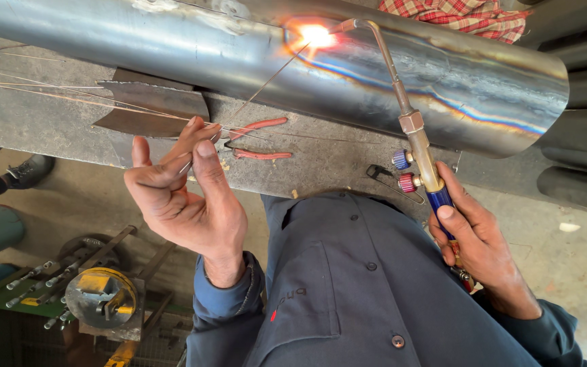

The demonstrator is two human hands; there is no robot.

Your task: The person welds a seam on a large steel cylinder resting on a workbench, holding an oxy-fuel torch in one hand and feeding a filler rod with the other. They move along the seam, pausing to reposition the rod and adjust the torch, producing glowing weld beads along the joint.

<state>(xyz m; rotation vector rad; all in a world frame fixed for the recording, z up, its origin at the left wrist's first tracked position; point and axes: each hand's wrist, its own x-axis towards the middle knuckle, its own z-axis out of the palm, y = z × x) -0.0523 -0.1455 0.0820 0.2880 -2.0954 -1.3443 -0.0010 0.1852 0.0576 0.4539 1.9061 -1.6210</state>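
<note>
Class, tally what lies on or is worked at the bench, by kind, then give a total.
Torch: 1
Filler rod: 1
Steel pipe: 1
Red-handled pliers: 1
Scrap plate: 1
Total: 5

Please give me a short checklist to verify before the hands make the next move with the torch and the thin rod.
1. Right hand grip on torch handle: ok, closed around it.
2. Left hand pinches filler rod: ok.
3. Flame on steel pipe seam: ok, glowing spot.
4. Rod tip at the glow: ok, it reaches it.
5. Gloves on hands: not ok, both bare.
6. Pipe secured against rolling: cannot tell.
</note>
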